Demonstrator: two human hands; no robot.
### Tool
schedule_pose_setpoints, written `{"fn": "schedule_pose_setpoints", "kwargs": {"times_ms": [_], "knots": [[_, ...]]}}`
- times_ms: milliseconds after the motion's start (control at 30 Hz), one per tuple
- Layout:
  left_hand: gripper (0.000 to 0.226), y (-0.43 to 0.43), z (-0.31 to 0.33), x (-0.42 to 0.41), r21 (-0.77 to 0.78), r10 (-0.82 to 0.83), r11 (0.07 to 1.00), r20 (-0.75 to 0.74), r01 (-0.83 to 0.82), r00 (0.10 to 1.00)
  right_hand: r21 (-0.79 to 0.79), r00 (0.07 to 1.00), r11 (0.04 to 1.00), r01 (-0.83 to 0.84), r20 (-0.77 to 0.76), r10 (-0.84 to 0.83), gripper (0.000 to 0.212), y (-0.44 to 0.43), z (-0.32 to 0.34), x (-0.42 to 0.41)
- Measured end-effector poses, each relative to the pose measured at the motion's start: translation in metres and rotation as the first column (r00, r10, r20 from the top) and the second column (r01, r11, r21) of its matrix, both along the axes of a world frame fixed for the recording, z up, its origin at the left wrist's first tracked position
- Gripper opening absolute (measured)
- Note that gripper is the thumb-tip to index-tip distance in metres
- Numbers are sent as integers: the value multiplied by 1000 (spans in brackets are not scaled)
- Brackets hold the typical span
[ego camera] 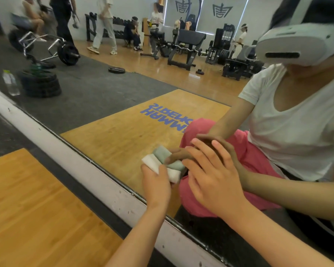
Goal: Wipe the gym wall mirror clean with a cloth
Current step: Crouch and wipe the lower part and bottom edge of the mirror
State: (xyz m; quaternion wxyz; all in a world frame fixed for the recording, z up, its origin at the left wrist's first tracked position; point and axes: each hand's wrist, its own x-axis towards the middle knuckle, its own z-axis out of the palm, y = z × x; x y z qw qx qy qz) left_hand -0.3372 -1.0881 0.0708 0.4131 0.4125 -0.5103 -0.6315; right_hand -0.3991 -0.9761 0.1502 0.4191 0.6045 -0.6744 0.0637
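Note:
The wall mirror [112, 105] fills most of the view and runs down to a white base strip [52, 139]. My left hand [156, 184] grips a folded white cloth [154, 164] and holds it against the low part of the glass. Its pale green reflection [168, 157] meets it there. My right hand [212, 176] lies flat on the glass just right of the cloth, fingers spread and straight, touching its own reflection.
A wooden platform [37, 209] and dark rubber flooring [0, 130] lie in front of the mirror. The reflection shows me seated in pink trousers, a water bottle [11, 82], stacked weight plates [41, 83], benches and several people.

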Motion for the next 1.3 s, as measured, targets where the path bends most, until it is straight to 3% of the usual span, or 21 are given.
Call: {"fn": "schedule_pose_setpoints", "kwargs": {"times_ms": [200, 367, 533, 633, 700, 800, 933, 1033, 1200, 1300], "knots": [[25, -5, 18, 5, -121, 11, 992, -164, -31, 986, 53, 994, 997, 48, -98, -43, 43, -37, -6, 2], [23, -4, -10, 4, -136, 23, 990, -170, -47, 985, 111, 956, 984, 139, -276, -103, 53, -45, -17, -5], [30, -8, -60, 7, 86, 74, 994, -43, -70, 996, 57, 944, 992, 109, -320, -85, 43, -47, -17, -5], [36, -14, -82, 5, 315, 52, 948, -45, -35, 998, 47, 948, 994, 99, -307, -80, 43, -46, -17, -4], [35, -16, -81, 1, 354, 84, 933, -34, -66, 996, 58, 951, 993, 104, -297, -82, 44, -46, -18, -3], [28, -13, -53, 0, 232, 142, 965, -53, -126, 988, 59, 958, 993, 97, -275, -78, 42, -46, -17, -2], [10, -5, -9, 4, -28, 151, 986, -230, -162, 961, 34, 962, 996, 84, -262, -73, 38, -47, -16, -1], [17, -3, -14, 2, -105, 131, 981, -247, -162, 960, 22, 963, 996, 81, -261, -72, 38, -48, -18, -1], [28, -6, -74, 7, -15, 188, 982, -64, -189, 980, 9, 961, 998, 69, -271, -63, 36, -49, -17, -1], [34, -8, -113, 10, 128, 160, 978, 59, -166, 985, 5, 961, 998, 66, -268, -62, 38, -49, -20, -2]]}}
